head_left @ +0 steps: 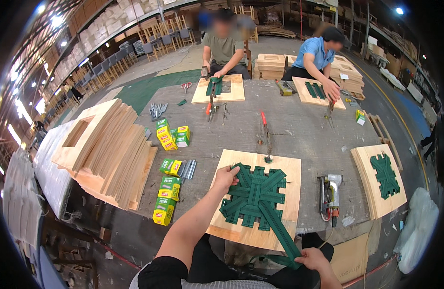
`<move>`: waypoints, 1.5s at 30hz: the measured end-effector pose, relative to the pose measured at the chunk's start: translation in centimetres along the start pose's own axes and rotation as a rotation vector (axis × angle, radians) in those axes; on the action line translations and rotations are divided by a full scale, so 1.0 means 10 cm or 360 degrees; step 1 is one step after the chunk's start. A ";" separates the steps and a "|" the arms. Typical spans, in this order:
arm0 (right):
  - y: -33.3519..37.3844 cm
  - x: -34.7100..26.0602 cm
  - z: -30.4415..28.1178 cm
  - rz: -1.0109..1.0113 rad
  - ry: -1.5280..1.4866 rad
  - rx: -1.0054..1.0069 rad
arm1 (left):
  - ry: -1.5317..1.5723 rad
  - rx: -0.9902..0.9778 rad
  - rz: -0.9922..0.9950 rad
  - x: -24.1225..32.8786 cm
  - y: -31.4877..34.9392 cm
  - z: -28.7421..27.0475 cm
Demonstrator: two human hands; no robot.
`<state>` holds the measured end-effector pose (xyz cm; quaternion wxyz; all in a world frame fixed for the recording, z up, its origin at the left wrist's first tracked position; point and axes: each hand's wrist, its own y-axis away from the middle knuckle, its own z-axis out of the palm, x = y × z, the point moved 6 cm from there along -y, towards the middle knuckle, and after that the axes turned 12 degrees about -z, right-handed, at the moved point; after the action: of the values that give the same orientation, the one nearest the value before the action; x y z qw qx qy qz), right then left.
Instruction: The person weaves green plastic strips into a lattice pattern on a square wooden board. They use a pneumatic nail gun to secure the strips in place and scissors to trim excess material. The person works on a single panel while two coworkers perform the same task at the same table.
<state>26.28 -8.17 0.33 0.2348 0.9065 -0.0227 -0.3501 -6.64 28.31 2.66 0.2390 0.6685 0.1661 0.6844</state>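
A square plywood panel [292, 180] lies in front of me at the table's near edge. Green webbing straps [254, 195] cross it in a woven pattern, their ends sticking out around the middle. My left hand [226, 178] is closed at the pattern's upper left corner, fingers pinching a strap end there. From the centre a long loose webbing strap [279, 229] runs down to the right, past the panel's near edge. My right hand [313, 259] pinches that strap below the panel, where its tail hangs over my lap. A pneumatic staple gun [331, 196] lies right of the panel.
Stacked plywood frames [99, 149] stand at left, beside several green-and-yellow boxes [168, 188] and loose staple strips [188, 169]. A finished-looking webbed panel [385, 176] tops the right stack. Red-handled pliers [264, 126] lie beyond my panel. Two people [225, 50] work across the table [236, 125].
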 end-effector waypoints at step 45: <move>-3.73 -2.58 -0.70 -0.0914 0.0300 0.0544 | -0.1061 0.0884 0.0987 0.08 0.15 -0.17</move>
<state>6.72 33.13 4.47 -0.0276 0.9305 0.1967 -0.3079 -8.44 27.70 4.09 -0.1207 0.9055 0.0508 0.4038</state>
